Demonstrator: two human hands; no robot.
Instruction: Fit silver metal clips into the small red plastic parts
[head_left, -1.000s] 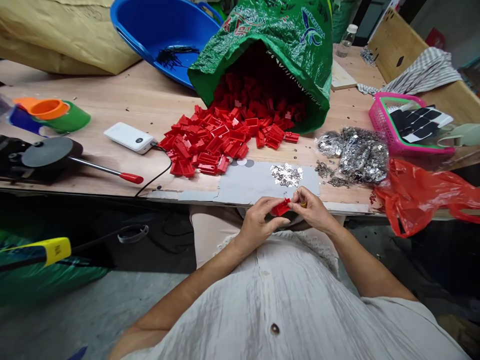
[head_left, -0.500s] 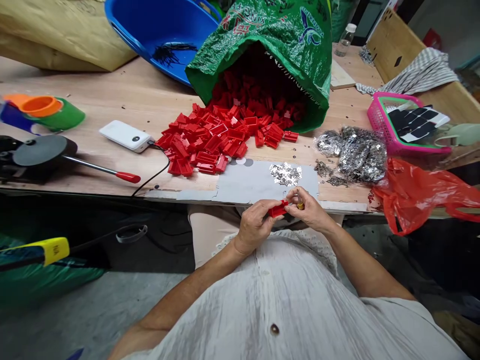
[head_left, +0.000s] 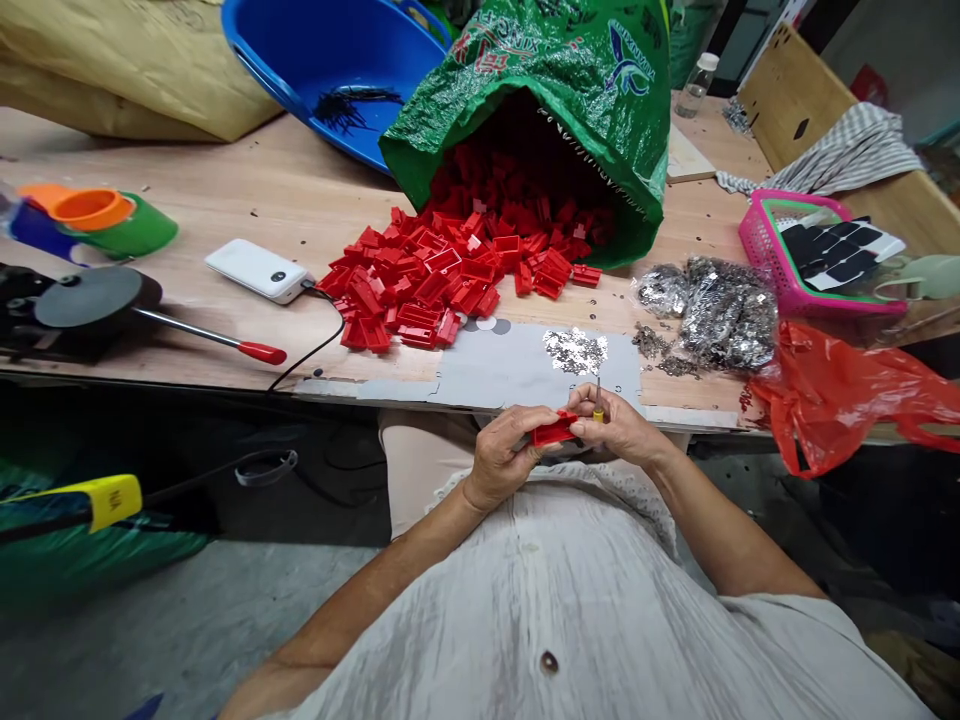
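Note:
Close to my lap, at the table's front edge, my left hand point(head_left: 508, 450) is closed on a small red plastic housing point(head_left: 553, 430). The fingertips of my right hand point(head_left: 611, 422) touch its right end. Also in my right hand is a small screwdriver point(head_left: 598, 413) with a yellow handle, its thin metal shaft pointing up, away from the housing. Just beyond my hands, a little heap of shiny metal pieces point(head_left: 574, 350) lies on a grey sheet point(head_left: 495, 375). Any small part between my right fingertips and the housing is hidden.
A pile of red housings point(head_left: 420, 280) spills from a green sack point(head_left: 555, 60). Left are a power bank point(head_left: 259, 270), a lever tool point(head_left: 97, 300) and a blue basin point(head_left: 262, 60). Right are bagged metal pieces point(head_left: 727, 315), a pink basket point(head_left: 787, 280) and a red plastic bag point(head_left: 847, 390).
The red housing has turned slightly and shifted a little left and down in my hands. The screwdriver now stands more upright, its shaft plainly visible. The whole view has shifted slightly.

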